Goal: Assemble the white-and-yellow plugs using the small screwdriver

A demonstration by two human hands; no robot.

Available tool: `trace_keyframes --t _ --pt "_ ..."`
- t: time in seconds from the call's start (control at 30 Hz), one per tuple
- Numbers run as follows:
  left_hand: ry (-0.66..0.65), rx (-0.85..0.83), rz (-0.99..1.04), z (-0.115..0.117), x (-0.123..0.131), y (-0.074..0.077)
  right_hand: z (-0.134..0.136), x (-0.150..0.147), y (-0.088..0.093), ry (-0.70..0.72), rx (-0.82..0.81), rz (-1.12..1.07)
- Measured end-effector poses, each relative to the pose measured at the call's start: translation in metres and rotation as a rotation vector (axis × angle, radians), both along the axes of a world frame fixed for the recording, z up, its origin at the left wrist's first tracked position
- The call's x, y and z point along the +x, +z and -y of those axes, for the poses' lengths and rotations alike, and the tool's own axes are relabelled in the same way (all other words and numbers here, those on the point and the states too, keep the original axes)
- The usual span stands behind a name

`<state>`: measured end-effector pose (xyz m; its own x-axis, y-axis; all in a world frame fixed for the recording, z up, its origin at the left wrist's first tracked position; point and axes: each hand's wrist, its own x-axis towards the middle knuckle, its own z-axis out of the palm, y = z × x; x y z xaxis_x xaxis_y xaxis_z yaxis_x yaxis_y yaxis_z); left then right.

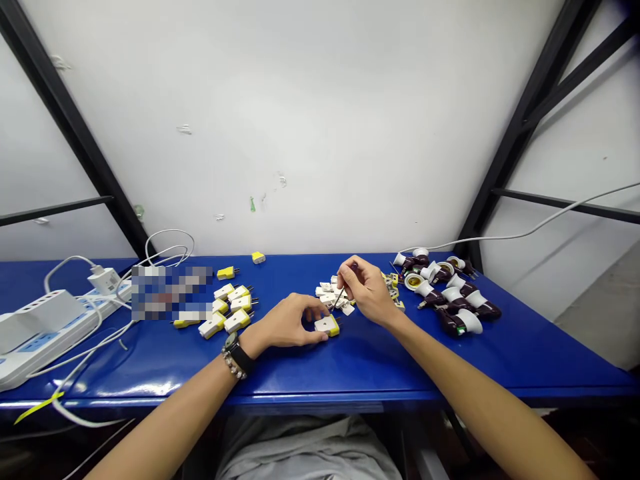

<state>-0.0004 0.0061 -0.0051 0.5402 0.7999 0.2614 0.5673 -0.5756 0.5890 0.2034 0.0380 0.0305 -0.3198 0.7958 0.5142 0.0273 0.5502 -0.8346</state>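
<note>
Left hand (287, 323) holds a plug (327, 325), right hand (367, 290) a screwdriver (339, 298)

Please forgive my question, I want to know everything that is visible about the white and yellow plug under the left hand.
The plug is a small two-pin electric plug. Its body is white with a yellow end, and it looks like plastic. Two short dark pins point right from the yellow end. It lies on the blue table, just in front of a pile of white plug parts. The left hand touches it from the left side.
</note>
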Motion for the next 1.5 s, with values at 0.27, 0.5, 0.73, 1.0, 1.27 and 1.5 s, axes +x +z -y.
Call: trace_keyframes --t 0.27,0.5,0.73,1.0,1.27,1.5 --pt "0.058 -0.022 0.14 -0.002 -0.007 0.007 -0.002 0.002 0.0 -0.042 0.059 0.025" --pt "0.21 -0.074 0.042 -0.021 -0.039 0.005 0.001 0.003 0.001 -0.041 0.073 0.081" --pt "0.287 -0.092 -0.025 -0.025 -0.048 0.004 0.002 0.004 0.002 -0.023 0.086 0.265" --pt "0.433 0.107 0.177 -0.029 -0.022 0.0 -0.006 0.012 -0.013 0.146 0.247 0.877" --pt "0.412 0.227 -0.034 -0.032 0.0 -0.016 -0.01 0.019 -0.008 0.129 0.263 0.946" --pt "0.383 0.232 -0.165 -0.028 -0.011 -0.016 -0.03 0.059 0.029 -0.488 0.204 1.037"
